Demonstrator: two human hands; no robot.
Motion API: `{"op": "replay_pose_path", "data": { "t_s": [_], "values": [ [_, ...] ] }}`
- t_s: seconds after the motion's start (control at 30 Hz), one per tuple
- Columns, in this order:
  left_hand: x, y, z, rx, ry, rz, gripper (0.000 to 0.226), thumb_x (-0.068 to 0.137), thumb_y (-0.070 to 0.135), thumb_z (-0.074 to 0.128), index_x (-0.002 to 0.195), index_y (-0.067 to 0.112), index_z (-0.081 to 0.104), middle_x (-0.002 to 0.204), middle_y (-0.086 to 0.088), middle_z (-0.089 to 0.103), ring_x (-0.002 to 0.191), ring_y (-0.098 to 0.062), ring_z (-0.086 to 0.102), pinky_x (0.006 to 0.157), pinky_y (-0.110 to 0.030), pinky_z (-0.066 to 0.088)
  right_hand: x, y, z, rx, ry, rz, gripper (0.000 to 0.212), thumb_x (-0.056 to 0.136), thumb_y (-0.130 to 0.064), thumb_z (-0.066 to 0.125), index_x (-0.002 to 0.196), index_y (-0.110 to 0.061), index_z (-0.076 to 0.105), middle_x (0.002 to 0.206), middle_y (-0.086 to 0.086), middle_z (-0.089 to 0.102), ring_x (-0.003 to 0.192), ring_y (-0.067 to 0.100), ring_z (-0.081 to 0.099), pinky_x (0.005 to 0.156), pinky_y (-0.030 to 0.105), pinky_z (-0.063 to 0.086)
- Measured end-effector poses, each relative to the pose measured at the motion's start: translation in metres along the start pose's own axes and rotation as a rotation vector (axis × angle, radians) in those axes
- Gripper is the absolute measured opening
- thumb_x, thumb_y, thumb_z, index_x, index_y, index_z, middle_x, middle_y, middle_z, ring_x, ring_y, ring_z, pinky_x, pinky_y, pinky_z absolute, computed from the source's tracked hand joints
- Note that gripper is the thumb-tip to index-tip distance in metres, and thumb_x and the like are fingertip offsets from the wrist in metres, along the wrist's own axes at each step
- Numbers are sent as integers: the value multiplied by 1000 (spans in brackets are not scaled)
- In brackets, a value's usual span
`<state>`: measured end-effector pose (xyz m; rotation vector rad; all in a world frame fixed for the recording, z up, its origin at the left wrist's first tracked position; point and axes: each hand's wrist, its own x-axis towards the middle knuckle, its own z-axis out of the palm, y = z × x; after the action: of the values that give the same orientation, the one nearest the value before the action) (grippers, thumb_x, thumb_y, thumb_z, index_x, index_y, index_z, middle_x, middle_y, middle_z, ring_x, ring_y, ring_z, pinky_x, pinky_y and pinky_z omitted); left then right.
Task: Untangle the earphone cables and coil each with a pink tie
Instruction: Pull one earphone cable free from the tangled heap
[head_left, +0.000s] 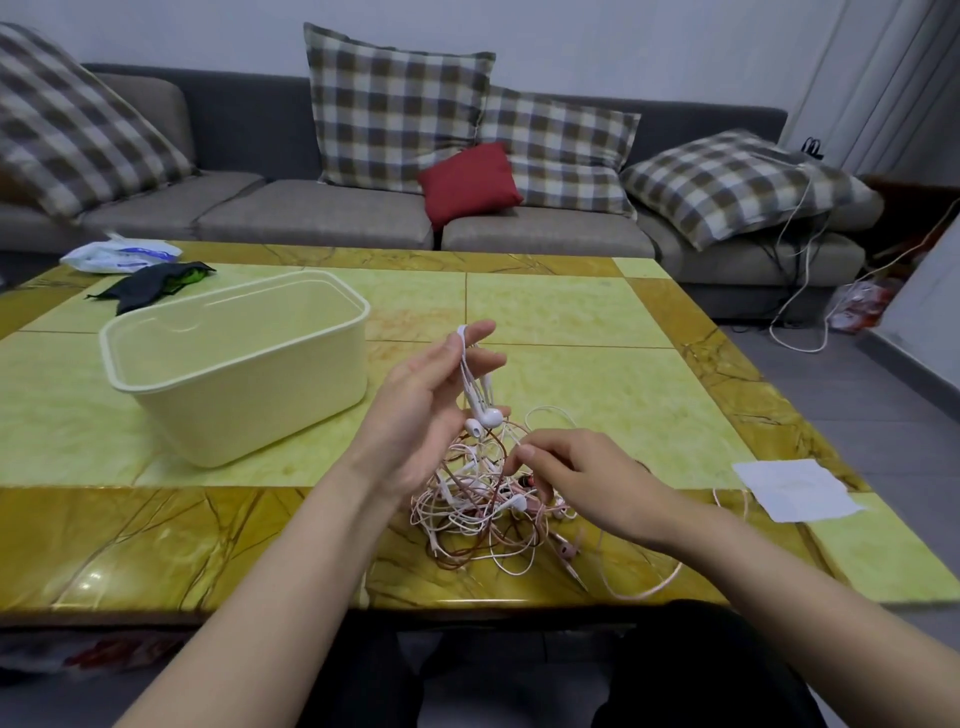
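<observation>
Right hand (582, 478) pinches the tangled white-and-pink earphone cables (483, 514), likely steadying them; left hand (421, 410), fingers straight, hoists a white earphone wire (474, 387) free.

Left arm: bare forearm reaching up from the lower left, wrist raised.
Left hand (431, 405): palm turned toward the right hand, fingers nearly straight and slightly spread, a white earphone cable (464, 364) draped over the index finger.
Right arm: bare forearm coming in from the lower right, held lower and flatter.
Right hand (582, 483): knuckles up, fingers curled, thumb and index fingertip pinching a thin cable strand (511, 439).
</observation>
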<state>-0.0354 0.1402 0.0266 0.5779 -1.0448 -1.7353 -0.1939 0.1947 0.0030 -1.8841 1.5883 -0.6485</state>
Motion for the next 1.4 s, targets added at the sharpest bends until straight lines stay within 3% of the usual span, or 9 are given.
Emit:
{"op": "replay_pose_path", "data": {
  "t_s": [0.27,0.37,0.43,0.57,0.73,0.9,1.17,1.3,1.4],
  "values": [
    [-3,-10,-7,788,-102,99,24,98,17,45,94,17,68,86,6,71,85,2,62,69,-15,47,-7,-8,-6,-83,-52,-50,27,98,-33,43,92,-27,69,59,-10,57,59,13,57,60,25,43],
    [-6,-15,-10,962,-198,67,25,97,14,47,92,10,71,83,1,71,85,-3,64,78,-17,48,-8,-15,-17,-102,-41,-70,28,98,-34,45,89,-25,70,59,-7,56,50,2,48,53,17,34],
    [-9,-16,-9,980,-236,3,27,97,14,47,88,4,70,74,1,68,71,-4,62,61,-14,44,-8,-18,-25,-113,-18,-75,29,97,-35,46,87,-25,71,59,-8,56,49,1,46,51,16,33],
    [-12,-18,-4,773,-225,-165,26,98,14,44,95,7,68,62,2,63,47,-5,46,40,-14,31,-6,-19,-36,-127,60,-87,28,93,-39,50,79,-25,69,59,-10,55,54,5,46,55,26,36],
    [-15,-14,-4,386,-313,-270,30,92,14,42,107,-2,63,52,4,50,42,-6,32,88,-48,48,-3,-13,-43,35,203,-71,27,92,-33,54,74,-17,67,57,-9,51,49,0,42,49,12,33],
    [-17,-8,0,-25,-285,-279,33,83,15,45,97,7,74,59,2,51,45,-6,41,87,-58,49,-1,-6,-30,143,212,-17,32,95,-32,50,69,-21,65,55,-9,49,49,1,38,49,14,29],
    [-14,-7,0,-231,-299,-167,33,68,17,66,100,13,75,69,4,66,68,-8,66,88,-54,51,-3,-4,-6,205,141,48,41,99,-27,44,64,-12,58,46,-17,53,42,-2,41,47,13,29],
    [-11,-4,-3,-320,-303,-152,46,60,18,83,105,13,73,74,2,67,61,-6,62,64,-25,56,-4,0,-1,266,113,68,35,97,-27,45,68,-30,65,60,0,56,51,6,42,53,21,35],
    [-10,-2,6,-325,-206,-117,27,76,17,59,97,13,75,68,4,66,60,-7,64,70,-47,59,-7,1,4,173,125,61,38,99,-30,42,67,-24,63,56,-1,49,50,5,40,54,21,33]
  ]
}}
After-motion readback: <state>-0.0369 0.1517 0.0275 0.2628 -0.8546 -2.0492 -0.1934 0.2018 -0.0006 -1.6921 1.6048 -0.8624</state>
